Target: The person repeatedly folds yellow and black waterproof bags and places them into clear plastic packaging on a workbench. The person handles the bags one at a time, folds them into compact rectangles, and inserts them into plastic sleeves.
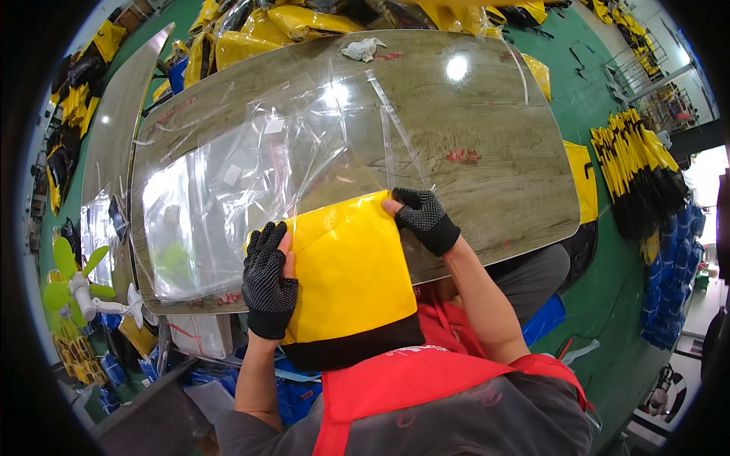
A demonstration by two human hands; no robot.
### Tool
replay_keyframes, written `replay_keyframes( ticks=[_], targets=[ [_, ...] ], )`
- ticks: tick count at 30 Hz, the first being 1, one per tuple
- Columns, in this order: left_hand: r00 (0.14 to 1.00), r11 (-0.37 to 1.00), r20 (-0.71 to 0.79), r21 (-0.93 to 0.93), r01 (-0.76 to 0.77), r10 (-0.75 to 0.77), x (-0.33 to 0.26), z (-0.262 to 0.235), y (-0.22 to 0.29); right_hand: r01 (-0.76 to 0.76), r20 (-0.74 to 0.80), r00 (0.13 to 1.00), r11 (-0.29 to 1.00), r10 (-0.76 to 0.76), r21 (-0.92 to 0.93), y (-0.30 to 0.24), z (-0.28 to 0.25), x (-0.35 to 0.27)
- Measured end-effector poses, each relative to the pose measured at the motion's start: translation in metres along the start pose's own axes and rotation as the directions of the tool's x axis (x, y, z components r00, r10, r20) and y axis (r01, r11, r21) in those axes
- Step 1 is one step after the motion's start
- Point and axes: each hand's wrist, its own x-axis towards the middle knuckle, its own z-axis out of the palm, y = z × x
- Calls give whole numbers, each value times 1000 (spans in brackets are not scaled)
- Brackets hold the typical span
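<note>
A flat yellow and black bag (346, 266) lies over the table's near edge, its black end hanging against my red apron. My left hand (270, 277), in a black dotted glove with the thumb bare, holds the bag's left edge, thumb on the front and fingers along the side. At the far right corner, my right hand (422, 216), gloved the same way, pinches the bag between thumb and fingers. Just beyond the bag, a pile of clear plastic bags (220, 190) covers the left half of the table.
The wood-patterned table (487, 114) has rounded corners and red marks. A crumpled white cloth (362, 49) rests at its far edge. Yellow bags (281, 30) are heaped behind it. Folded yellow-black bags (635, 171) stand at the right, and a green-bladed fan (80, 285) is at the left.
</note>
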Motion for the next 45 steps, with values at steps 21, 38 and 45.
replay_keyframes(
  ticks=[21,38,45],
  targets=[
    [784,680,-140,-603,417,-605,-53,-6,-37,6,348,927,923,139,-385,2,-14,-65],
    [661,139,733,-680,720,162,-38,44,50,71,-38,995,944,-88,-323,38,-54,-239],
    [626,367,689,-512,777,-364,-48,72,59,-243,-569,822,905,1,-349,56,-28,-211]
  ],
)
